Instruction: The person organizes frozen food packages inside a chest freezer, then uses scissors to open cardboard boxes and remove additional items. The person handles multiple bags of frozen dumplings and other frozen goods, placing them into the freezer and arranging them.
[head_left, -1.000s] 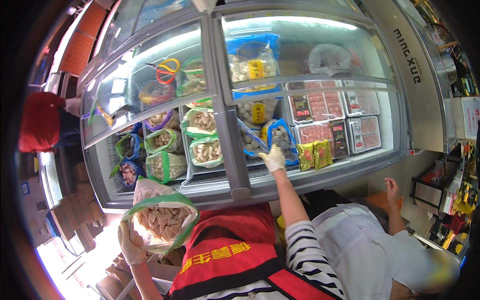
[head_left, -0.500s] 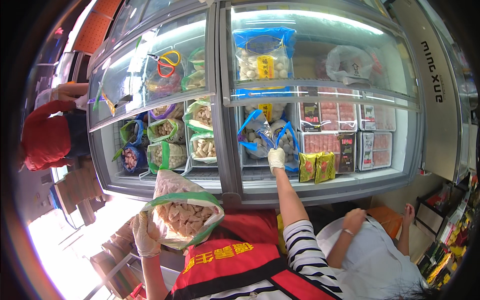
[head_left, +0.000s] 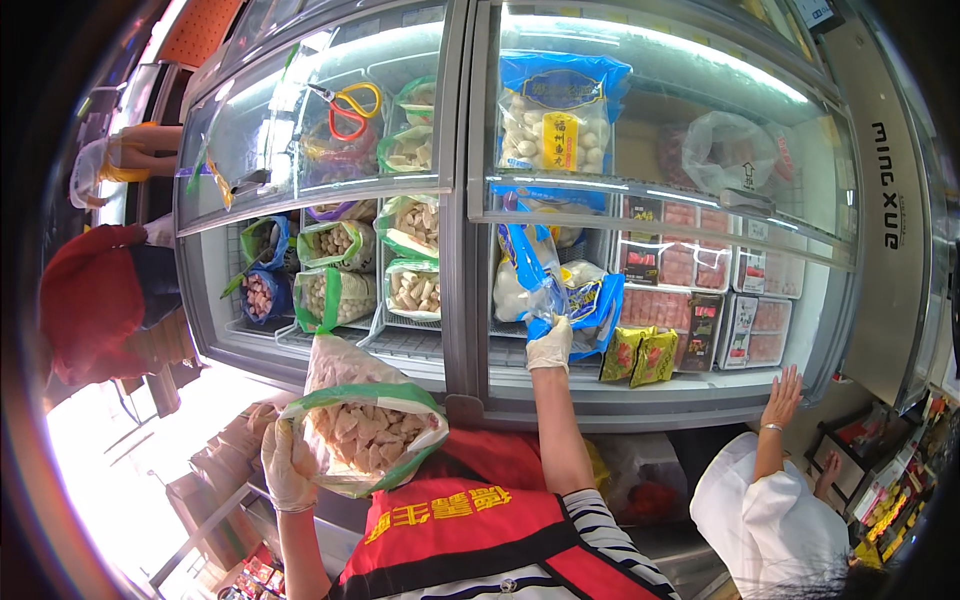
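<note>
My left hand [head_left: 289, 466], in a pale glove, grips the edge of an open plastic bag [head_left: 342, 362] with a green rim, held in front of my red apron. Pale, chunky frozen pieces [head_left: 368, 436] fill the bag. Inside the chest freezer [head_left: 470, 345], my gloved right hand [head_left: 550, 346] is closed on the blue-edged top of a clear plastic bag [head_left: 598, 300] in a wire basket. Round whitish balls show through its plastic. Another, fuller bag of white balls [head_left: 555, 130] stands behind, under the sliding glass lid.
Scissors [head_left: 350, 108] with red and yellow handles lie on the left glass lid [head_left: 260, 190]. Trays of rolled meat [head_left: 660, 315] and gold packets [head_left: 640, 357] sit to the right. A person in white [head_left: 750, 500] stands at my right, a person in red [head_left: 90, 290] at far left.
My right hand has drawn the blue-edged top of the bag nearer. The person in white has shifted right, one hand now at the freezer's edge. My left hand keeps its hold.
</note>
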